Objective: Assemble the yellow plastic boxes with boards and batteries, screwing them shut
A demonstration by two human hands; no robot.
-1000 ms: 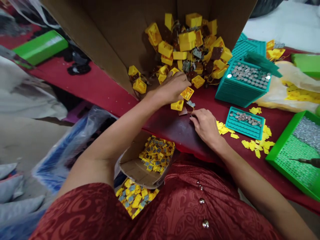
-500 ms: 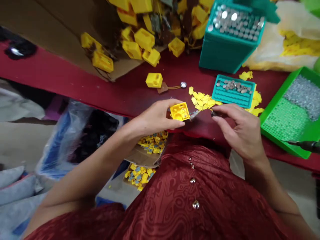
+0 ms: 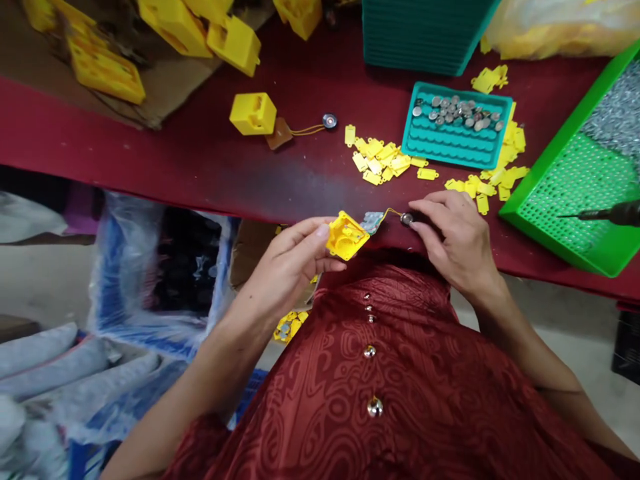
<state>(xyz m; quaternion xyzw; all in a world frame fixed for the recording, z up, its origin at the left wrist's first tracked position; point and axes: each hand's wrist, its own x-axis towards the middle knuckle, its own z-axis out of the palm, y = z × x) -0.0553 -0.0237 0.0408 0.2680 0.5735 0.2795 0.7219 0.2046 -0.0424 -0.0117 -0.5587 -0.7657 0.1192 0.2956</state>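
Observation:
My left hand grips a yellow plastic casing by its left side, the open hollow facing up. From the casing's right edge hangs a small grey panel, joined by thin yellow wires to a round dark metal disc. The thumb and fingers of my right hand pinch that disc at its right edge. Just beyond the hands lies a pile of small yellow covers. Behind it sits a teal tray with several button cells in it.
A green basket of small metal parts stands right, a screwdriver tip over it. Stacked teal trays are at the back. Another yellow casing with a wired disc lies left, near a cardboard box of casings.
The casing has turned and tilted in my left hand and come slightly lower. My right hand has moved a little left with the disc. The camera view has shifted nearer the table's front.

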